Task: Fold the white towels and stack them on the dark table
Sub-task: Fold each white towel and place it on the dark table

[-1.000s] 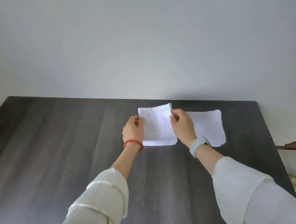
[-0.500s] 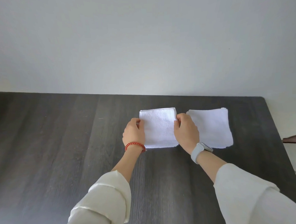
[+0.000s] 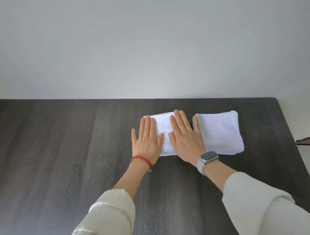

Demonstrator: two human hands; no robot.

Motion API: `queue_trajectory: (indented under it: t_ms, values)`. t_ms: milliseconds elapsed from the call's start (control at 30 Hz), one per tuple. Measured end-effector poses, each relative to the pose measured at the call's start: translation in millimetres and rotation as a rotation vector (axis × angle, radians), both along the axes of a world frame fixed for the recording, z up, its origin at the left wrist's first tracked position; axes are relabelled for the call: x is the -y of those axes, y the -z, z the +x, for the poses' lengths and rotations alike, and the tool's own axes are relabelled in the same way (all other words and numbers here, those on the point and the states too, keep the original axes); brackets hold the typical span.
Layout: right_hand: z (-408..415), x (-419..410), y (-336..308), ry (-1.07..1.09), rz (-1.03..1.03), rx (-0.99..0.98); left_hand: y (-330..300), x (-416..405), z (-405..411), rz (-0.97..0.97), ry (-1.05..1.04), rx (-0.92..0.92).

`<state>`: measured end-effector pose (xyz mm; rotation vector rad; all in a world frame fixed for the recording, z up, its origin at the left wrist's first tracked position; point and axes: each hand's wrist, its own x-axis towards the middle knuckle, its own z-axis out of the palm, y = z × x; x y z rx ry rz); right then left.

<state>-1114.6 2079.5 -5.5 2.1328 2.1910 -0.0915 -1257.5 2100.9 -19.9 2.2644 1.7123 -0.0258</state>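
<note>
Under both hands' flat fingers (image 3: 148, 125), folded towel (image 3: 164, 127).

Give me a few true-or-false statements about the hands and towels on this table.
1. Both hands lie flat on the folded towel. True.
2. The left hand wears a watch. False: it wears a red bead bracelet; the watch is on the right hand's wrist.
3. The towel stack lies right of the pressed towel. True.
4. The pressed towel sits on the stack. False: it lies beside it on the dark table.
</note>
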Motion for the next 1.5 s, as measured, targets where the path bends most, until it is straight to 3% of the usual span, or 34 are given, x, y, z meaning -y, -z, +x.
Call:
queue_trajectory:
  t_ms: [200, 333, 400, 500, 600, 733, 833, 967, 1267, 1333, 1400, 1500]
  values:
    - [2.8, -0.7, 0.7, -0.006, -0.052, -0.01, -3.7, -8.8, 1.9, -0.025, 0.059, -0.103]
    - [11.9, 9.8, -22.1, 0.0, 0.063, -0.258, -17.0, -3.3, -3.3, -0.023, -0.069, 0.26]
    - [24.5, 21.8, -34.6, 0.133, 0.188, -0.467, -22.2, 3.7, -9.0, 0.022, -0.216, 0.517]
    - [61.6, 37.7, -37.2, 0.405, 0.342, -0.607, -27.4, 7.1, -15.4, -0.111, -0.456, 0.747]
    - [98.4, 45.5, -26.9, 0.659, 0.306, -0.637, -27.0, 3.0, -14.8, -0.299, -0.563, 0.831]
    - [119.0, 41.7, -16.1, 0.904, 0.101, -0.896, -23.1, -1.3, -5.3, -0.42, -0.594, 0.911]
    - [121.4, 36.5, -8.7, 0.916, -0.018, -1.054, -24.2, -2.7, 1.4, -0.452, -0.607, 0.95]
    - [112.8, 31.0, -8.4, 0.879, -0.038, -1.112, -25.1, -3.6, 7.2, -0.463, -0.6, 0.964]
    - [107.7, 27.7, -12.0, 0.816, -0.079, -1.094, -29.9, -4.8, 16.5, -0.467, -0.59, 0.939]
    - [106.4, 33.4, -17.1, 0.773, 0.054, -0.902, -33.0, -3.3, 14.4, -0.286, -0.542, 0.691]
    - [103.7, 38.3, -24.3, 0.578, 0.225, -0.556, -36.1, 2.0, 15.9, -0.023, -0.372, 0.374]
    - [97.4, 35.7, -19.7, 0.21, 0.175, -0.194, -40.9, 5.4, 30.6, 0.164, -0.001, 0.176]
